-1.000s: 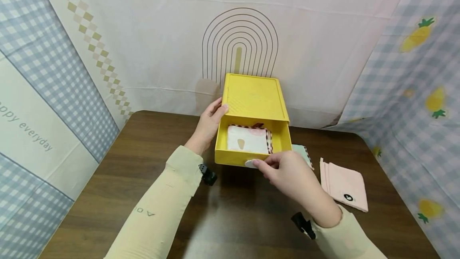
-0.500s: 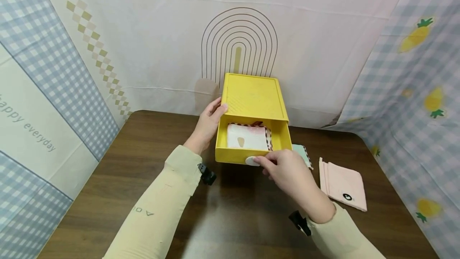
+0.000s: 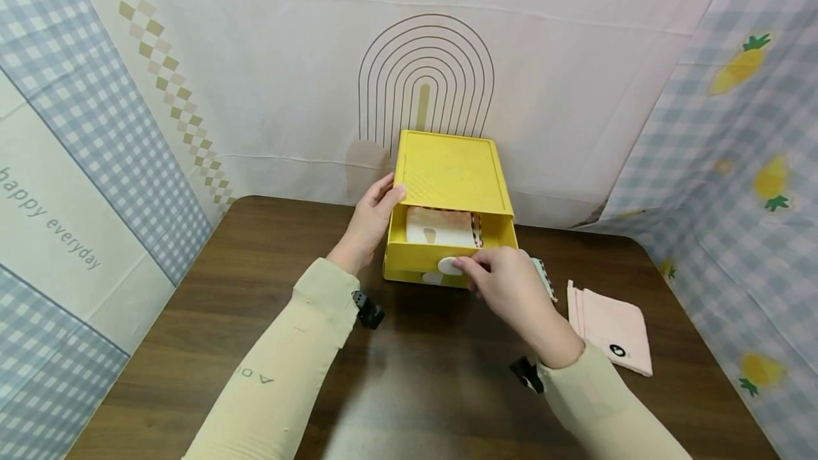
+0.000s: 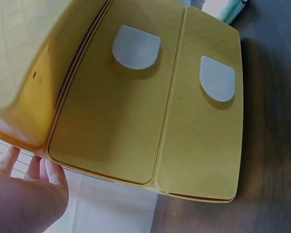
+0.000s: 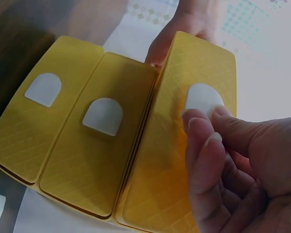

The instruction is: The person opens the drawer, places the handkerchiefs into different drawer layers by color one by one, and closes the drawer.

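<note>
A yellow three-drawer cabinet stands at the back of the table. Its top drawer is partly pulled out, and inside lies a folded white cloth with a checkered trim. My right hand pinches the white handle of that drawer between thumb and fingers. On the cabinet's left side rests my left hand, its thumb at the top edge and its fingertips against the side wall. In the left wrist view, the two lower drawers, each with a white handle, are closed.
To the right on the brown wooden table lies a folded pink towel with a black round mark. A pale green cloth lies beside the cabinet, partly hidden by my right hand. A patterned curtain hangs behind.
My right hand has moved away from me with the handle, and the drawer has slid partway in. Less of the white cloth shows now. The left hand has stayed in place.
</note>
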Motion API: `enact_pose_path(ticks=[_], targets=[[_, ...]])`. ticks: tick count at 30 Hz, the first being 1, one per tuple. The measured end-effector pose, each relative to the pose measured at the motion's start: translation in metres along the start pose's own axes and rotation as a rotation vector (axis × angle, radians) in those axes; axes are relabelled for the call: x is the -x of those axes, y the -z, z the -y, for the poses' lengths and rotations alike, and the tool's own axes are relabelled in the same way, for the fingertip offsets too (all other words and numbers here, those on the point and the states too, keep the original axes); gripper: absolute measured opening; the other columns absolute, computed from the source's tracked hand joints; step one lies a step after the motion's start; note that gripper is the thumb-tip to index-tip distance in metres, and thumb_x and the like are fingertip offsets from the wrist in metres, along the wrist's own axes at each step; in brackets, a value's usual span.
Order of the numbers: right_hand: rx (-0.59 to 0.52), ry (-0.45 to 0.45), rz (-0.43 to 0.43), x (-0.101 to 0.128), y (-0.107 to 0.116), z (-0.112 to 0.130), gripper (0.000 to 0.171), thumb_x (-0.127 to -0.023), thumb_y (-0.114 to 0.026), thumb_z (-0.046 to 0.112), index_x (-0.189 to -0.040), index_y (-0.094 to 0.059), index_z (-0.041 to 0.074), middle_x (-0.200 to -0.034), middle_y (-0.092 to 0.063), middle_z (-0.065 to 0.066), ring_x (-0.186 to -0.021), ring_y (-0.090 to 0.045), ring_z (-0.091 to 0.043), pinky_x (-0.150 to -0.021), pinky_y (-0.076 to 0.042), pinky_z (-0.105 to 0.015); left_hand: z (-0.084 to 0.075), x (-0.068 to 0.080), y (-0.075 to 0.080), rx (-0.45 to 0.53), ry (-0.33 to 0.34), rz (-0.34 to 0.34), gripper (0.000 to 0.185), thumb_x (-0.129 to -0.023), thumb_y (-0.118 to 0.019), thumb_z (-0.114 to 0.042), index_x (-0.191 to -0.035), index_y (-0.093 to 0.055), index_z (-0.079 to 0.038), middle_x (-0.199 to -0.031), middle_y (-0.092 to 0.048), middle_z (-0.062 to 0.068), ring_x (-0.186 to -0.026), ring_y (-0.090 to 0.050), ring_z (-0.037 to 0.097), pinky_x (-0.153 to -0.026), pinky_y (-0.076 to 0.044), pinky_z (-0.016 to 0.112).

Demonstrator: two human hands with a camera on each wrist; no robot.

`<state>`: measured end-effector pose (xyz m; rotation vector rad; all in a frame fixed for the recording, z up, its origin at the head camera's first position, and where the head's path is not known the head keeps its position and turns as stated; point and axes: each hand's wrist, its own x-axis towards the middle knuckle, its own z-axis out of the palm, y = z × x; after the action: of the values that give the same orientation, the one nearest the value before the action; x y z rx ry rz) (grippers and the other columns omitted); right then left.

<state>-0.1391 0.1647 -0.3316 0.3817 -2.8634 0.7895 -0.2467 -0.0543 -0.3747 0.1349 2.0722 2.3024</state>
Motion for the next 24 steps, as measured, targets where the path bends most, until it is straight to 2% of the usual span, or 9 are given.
enact_pose_path(ticks=[8,15,24], targets=[[0.013,0.013,-0.028,-0.012,-0.002,-0.002,0.041,-0.093,-0.064,0.04,-0.058,-0.064,0.018,-0.05,-0.052,0.009,-0.046,-0.045,-0.013,-0.045,-0.04,-0.031,-0.003,-0.002,0.001,-0.022,0.0,0.026,0.055,-0.097,-0.056,-0.041,-0.146,-0.039,-0.024,-0.144,-0.042,-0.003,-0.13,-0.039,0.014,-0.109,-0.028,0.037],[0.001,0.002,-0.014,-0.018,-0.002,-0.003,0.038,-0.093,-0.064,0.038,-0.063,-0.067,0.015,-0.054,-0.057,0.006,-0.047,-0.047,-0.014,-0.046,-0.041,-0.032,-0.005,-0.003,0.002,-0.024,0.032,0.053,0.055,-0.097,-0.054,-0.041,-0.146,-0.036,-0.025,-0.146,-0.039,-0.004,-0.132,-0.036,0.015,-0.11,-0.025,0.04],[0.023,0.017,-0.036,-0.024,-0.003,-0.003,0.038,-0.094,-0.064,0.037,-0.062,-0.066,0.016,-0.053,-0.055,0.008,-0.048,-0.045,-0.015,-0.049,-0.039,-0.033,-0.004,-0.004,0.002,-0.019,0.03,0.065,0.056,-0.097,-0.054,-0.042,-0.146,-0.034,-0.026,-0.146,-0.037,-0.005,-0.134,-0.033,0.015,-0.111,-0.023,0.04]])
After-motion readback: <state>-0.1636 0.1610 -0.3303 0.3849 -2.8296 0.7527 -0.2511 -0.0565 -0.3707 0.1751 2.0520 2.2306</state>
